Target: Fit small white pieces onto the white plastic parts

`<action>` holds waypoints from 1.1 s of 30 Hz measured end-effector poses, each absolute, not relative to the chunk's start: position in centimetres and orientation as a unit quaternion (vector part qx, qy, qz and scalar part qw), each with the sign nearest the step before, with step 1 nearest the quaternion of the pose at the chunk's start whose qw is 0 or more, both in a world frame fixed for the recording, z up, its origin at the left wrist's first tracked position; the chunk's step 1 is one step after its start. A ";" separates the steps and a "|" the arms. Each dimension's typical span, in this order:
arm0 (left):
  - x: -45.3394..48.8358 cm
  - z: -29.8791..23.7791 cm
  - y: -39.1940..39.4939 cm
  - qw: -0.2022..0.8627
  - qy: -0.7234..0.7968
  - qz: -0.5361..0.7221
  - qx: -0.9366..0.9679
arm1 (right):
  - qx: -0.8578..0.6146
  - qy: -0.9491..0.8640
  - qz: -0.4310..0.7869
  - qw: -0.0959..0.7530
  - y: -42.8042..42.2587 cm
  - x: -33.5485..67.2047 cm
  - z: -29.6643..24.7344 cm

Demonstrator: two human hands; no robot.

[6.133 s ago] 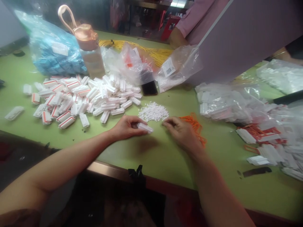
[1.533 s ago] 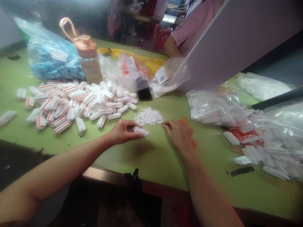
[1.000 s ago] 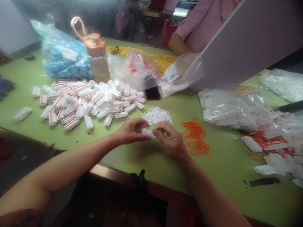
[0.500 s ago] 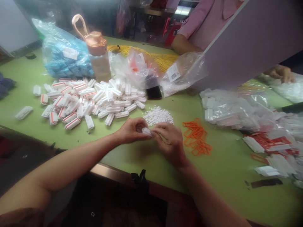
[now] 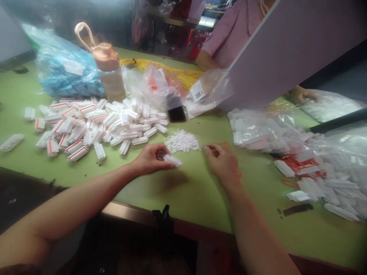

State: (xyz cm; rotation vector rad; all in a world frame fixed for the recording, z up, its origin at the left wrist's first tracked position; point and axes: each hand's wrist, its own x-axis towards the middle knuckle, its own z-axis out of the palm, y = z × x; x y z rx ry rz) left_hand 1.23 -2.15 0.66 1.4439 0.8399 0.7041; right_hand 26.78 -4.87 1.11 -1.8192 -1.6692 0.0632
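Observation:
My left hand grips a small white oblong plastic piece between thumb and fingers, its free end pointing right. My right hand is apart from it, over the table just right of a heap of tiny white plastic bits. Its thumb and forefinger are pinched together, and I cannot make out what, if anything, is between them. The orange plastic frames are almost wholly hidden under this hand. Left of the heap lies a large pile of white oblong pieces, some with red stripes.
Behind the pile stand a bottle and a bag of blue items. A phone, clear bags and yellow cords lie farther back. Bagged white pieces spread at right. A grey partition separates me from another person.
My right hand has left the white piece and moved right, now over the orange frames. My left hand still holds the piece, which shows more fully. The view has shifted somewhat right.

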 end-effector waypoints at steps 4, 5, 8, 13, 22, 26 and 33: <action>1.2 0.8 -2.1 0.609 0.370 0.302 0.634 | -0.715 -0.654 0.002 0.246 -4.4 27.5 0.3; 1.2 0.8 -2.1 0.609 0.369 0.302 0.634 | -0.716 -0.659 0.002 0.230 -4.4 27.4 0.3; 1.2 0.8 -2.1 0.611 0.367 0.301 0.634 | -0.723 -0.662 0.020 0.195 -4.6 27.0 0.9; 1.3 0.7 -2.1 0.596 0.371 0.307 0.642 | -0.698 -0.653 0.147 0.255 -5.6 25.7 2.9; 1.3 0.8 -2.3 0.584 0.356 0.301 0.665 | -0.525 -0.701 0.254 0.410 -7.1 20.1 3.0; 1.3 0.9 -2.3 0.581 0.352 0.295 0.672 | -0.512 -0.726 0.206 0.410 -7.2 19.4 2.4; 1.3 0.9 -2.3 0.570 0.353 0.295 0.681 | -0.505 -0.790 0.019 0.346 -7.3 19.4 2.5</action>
